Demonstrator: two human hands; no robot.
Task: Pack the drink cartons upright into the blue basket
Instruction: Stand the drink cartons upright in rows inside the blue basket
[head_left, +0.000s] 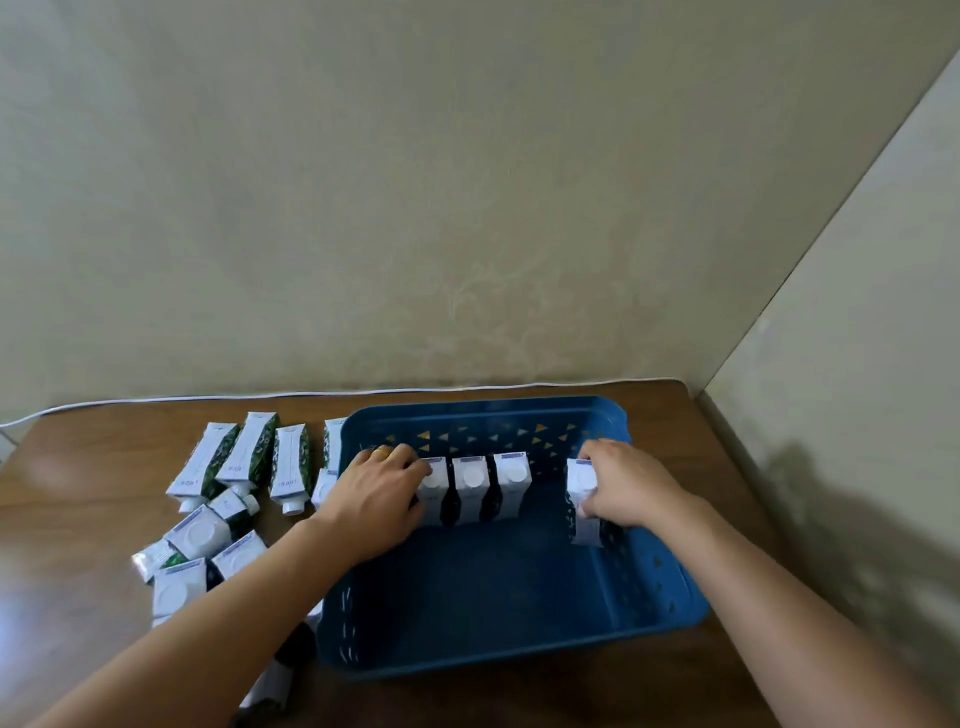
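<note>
— Plain beige walls are closing in a corner behind the brown table (519, 696), and the blue basket (509, 642) is sitting on it. Where are the cartons standing?

— Three upright cartons (471, 488) are lining up along the basket's far wall, caps up. The left hand (376, 499) is resting over the leftmost one, fingers curled against it. The right hand (631, 486) is gripping a fourth carton (584, 501) by its top, near the basket's right wall, apart from the row.

— And the rest?

— The loose cartons (236, 470) are waiting just outside the basket's left wall, most lying flat, a few standing.

— How is she judging the handling?

— They are looking stiff, boxy and probably light enough for one hand. The coated card is likely smooth, so pinching the flat sides just below the cap seems safest; squeezing hard could dent them.
</note>
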